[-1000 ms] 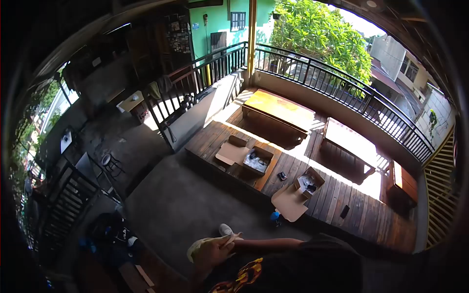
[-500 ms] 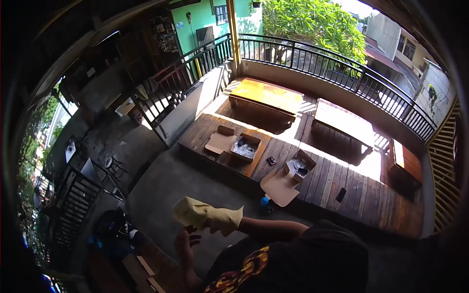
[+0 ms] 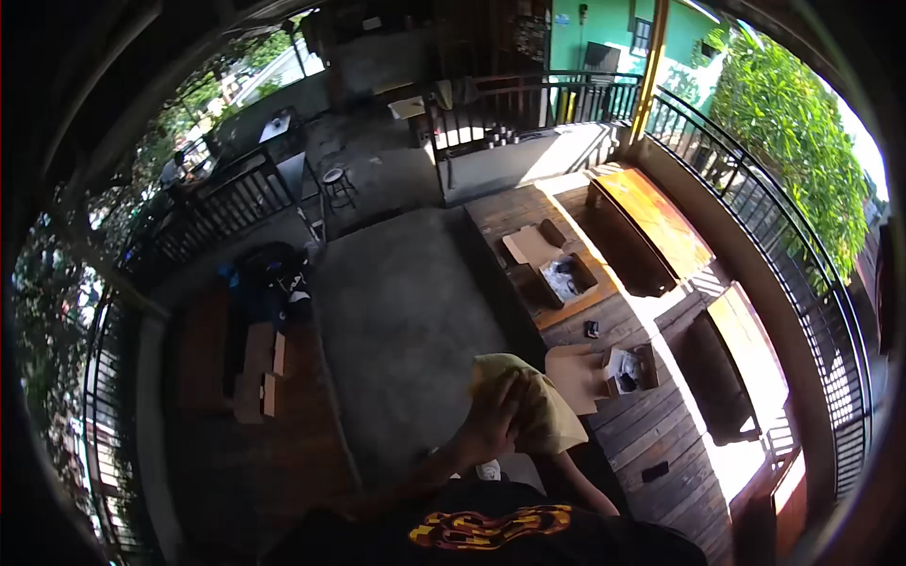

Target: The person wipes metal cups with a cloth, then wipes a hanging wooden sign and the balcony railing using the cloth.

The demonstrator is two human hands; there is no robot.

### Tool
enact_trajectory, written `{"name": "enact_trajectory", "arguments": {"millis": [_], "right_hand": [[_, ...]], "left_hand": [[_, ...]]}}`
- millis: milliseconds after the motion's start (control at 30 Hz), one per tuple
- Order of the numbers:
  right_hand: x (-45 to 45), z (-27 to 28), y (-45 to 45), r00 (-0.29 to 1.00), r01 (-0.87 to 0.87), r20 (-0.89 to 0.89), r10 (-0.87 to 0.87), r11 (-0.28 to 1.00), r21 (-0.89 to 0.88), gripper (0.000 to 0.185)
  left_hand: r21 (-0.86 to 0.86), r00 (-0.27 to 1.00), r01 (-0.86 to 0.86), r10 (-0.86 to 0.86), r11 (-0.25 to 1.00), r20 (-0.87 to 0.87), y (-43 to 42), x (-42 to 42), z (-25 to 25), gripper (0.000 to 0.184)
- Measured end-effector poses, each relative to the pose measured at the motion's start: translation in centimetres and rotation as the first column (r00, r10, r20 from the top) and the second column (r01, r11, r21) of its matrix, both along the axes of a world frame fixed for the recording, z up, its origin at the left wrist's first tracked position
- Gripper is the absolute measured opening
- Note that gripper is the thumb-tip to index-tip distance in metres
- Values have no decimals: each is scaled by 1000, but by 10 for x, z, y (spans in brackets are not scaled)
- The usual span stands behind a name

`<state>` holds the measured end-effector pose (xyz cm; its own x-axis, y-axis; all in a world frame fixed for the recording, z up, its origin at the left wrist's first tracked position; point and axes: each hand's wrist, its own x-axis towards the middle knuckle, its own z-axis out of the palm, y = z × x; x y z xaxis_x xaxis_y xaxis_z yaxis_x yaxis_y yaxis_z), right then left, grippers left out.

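Observation:
A yellow cloth cover (image 3: 547, 410), loose like a mitt or glove, sits over the end of my right arm. My right hand is hidden inside it; only the bare forearm (image 3: 578, 479) shows below its flared edge. My left hand (image 3: 493, 421) lies across the near side of the cloth, fingers bent over it and gripping it. Both hands are together in front of my dark shirt (image 3: 377, 528) with its red and yellow print.
On the wooden platform (image 3: 661, 424) are an open cardboard box (image 3: 630, 370), another open box (image 3: 569, 278), a small dark item (image 3: 592, 329) and a black phone-like object (image 3: 655, 471). Low tables (image 3: 651, 217) stand behind. A dark bag (image 3: 269, 274) and cardboard (image 3: 253, 377) lie left.
The view has swung left. My left hand, earlier apart with fingers open below the yellow cloth, is now on it. My right arm points more upward, still covered by the cloth.

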<state>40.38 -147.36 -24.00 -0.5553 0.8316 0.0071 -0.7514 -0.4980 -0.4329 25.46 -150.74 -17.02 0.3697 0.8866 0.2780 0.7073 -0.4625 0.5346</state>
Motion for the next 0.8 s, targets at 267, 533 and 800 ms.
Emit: {"name": "enact_trajectory", "arguments": {"millis": [267,533,800], "right_hand": [[-60,106,-61,858,-303,489,-155,616,727,40],[-127,16,-206,863,-482,501,-71,187,856,29],[-159,3,-478,649,-674,616,447,-39,738,27]], "left_hand": [[-126,863,-501,486,856,-136,-134,-53,19,98],[-245,666,-666,709,705,229,-340,-67,-13,78],[-431,265,-777,859,460,438,-620,5,-8,52]]}}
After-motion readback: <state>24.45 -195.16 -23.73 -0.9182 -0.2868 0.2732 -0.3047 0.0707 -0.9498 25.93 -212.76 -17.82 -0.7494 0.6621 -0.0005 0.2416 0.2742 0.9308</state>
